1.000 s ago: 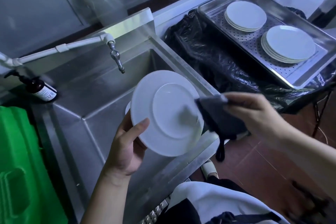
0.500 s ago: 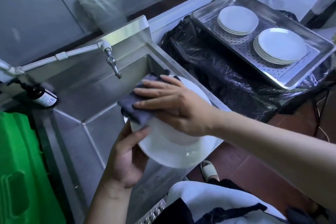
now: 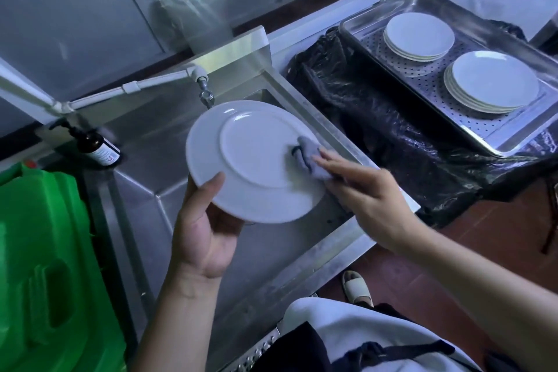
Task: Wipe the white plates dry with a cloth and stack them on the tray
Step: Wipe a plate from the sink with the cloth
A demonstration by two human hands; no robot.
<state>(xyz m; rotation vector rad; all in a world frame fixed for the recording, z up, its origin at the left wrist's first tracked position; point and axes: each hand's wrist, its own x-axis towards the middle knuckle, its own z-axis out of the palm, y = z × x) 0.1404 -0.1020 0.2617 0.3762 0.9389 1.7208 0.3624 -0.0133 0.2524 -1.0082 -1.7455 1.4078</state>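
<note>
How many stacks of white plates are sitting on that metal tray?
2: a far stack and a near stack, side by side on the perforated tray. Plates within each stack are partly hidden.

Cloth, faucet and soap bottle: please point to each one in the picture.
cloth (image 3: 311,157), head view, on its folded grey middle
faucet (image 3: 206,96), head view, on its metal spout
soap bottle (image 3: 98,146), head view, on its dark body
</note>
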